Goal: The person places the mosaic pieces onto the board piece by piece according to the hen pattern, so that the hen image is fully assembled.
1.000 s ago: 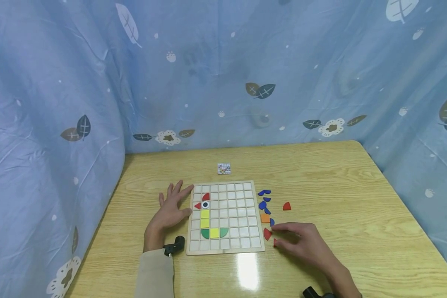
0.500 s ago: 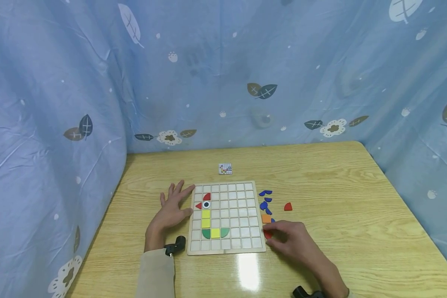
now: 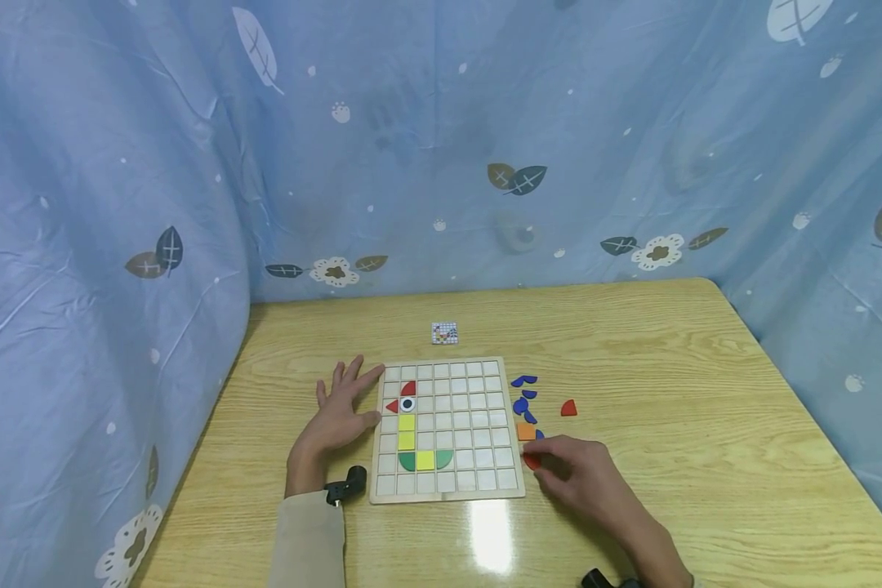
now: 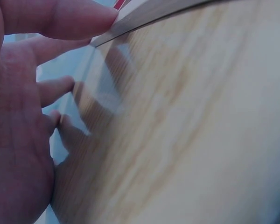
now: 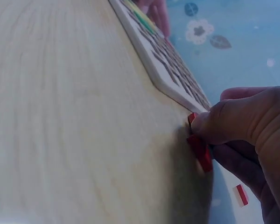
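Your right hand, just off the right edge of the wooden grid board, forms a narrow pinch, thumb against fingers, on a red piece; a second red part shows at the thumb tip, and whether it is a separate piece cannot be told. Your left hand grips nothing: its fingers are spread, forefinger and thumb touching the board's left edge. Right of the board lie an orange square, near the pinch, and, farther out, a loose red quarter-circle. For a sound pinch, single out one red edge before lifting, hold the thin piece by opposite sides, clear the orange square, and let the left fingertips brace the board lightly without pushing it.
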`<state>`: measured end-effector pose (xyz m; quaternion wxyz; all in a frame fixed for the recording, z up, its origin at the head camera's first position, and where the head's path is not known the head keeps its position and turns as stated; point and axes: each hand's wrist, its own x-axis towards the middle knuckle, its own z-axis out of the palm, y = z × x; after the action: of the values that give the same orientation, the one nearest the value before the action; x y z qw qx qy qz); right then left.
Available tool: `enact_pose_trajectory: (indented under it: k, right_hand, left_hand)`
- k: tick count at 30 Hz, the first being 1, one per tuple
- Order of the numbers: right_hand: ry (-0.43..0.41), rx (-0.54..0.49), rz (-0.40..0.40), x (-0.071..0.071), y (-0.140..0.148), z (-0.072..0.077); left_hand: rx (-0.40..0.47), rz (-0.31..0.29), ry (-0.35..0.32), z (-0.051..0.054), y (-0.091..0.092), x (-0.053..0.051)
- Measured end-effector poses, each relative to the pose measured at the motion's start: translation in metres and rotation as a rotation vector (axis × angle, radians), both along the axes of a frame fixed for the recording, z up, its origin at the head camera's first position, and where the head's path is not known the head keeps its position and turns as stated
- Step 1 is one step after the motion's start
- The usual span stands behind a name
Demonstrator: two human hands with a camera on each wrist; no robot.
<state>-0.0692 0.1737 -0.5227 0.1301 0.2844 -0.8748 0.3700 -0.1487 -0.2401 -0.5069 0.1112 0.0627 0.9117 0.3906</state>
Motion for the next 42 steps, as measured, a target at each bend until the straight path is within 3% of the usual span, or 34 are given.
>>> enact_pose_trajectory:
  k: [11, 17, 26, 36, 42]
  right_hand:
    - [-0.064, -0.04, 0.02, -0.011, -0.006, 0.019]
    - [-0.132, -0.068, 0.085, -0.023, -0.028, 0.031]
    - [-0.127, -0.05, 0.185, -0.04, -0.063, 0.041]
    - [-0.233, -0.031, 0.214, -0.053, -0.095, 0.04]
    - [-0.276, -0.025, 0.239, -0.059, -0.109, 0.031]
  left_hand:
    - [-0.007, -0.005, -0.004, 0.0, 0.0, 0.0]
    - [-0.005, -0.003, -0.012, -0.001, -0.001, 0.0]
    - [0.002, -0.003, -0.003, -0.001, -0.001, 0.0]
    - [0.0, 0.002, -0.01, -0.001, -0.001, -0.001]
    - [0.004, 0.004, -0.009, -0.001, 0.0, 0.0]
